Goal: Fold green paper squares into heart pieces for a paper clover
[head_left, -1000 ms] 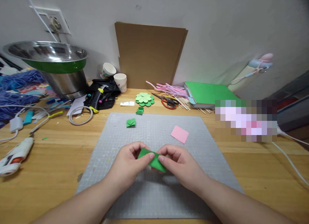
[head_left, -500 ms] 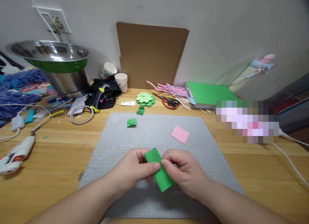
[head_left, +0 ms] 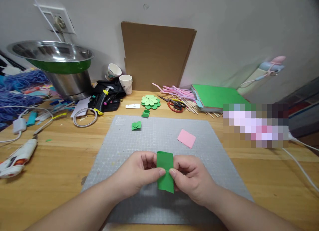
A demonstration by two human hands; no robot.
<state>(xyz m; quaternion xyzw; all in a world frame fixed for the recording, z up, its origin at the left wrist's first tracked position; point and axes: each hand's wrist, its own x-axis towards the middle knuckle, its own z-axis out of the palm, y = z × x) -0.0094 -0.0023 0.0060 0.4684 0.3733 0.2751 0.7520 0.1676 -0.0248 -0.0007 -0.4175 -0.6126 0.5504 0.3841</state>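
Grey cutting mat (head_left: 154, 209) below, and the green paper (head_left: 164, 183) has swung from slanted to upright! It's up between left hand (head_left: 141, 173) and right hand (head_left: 194, 177), each pinching an edge, thumbs nearly meeting, seemingly lining its crease up with them.

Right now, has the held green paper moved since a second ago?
Yes: against the mat, the held green paper has shifted slightly right and down in view, turning upright from a slant.
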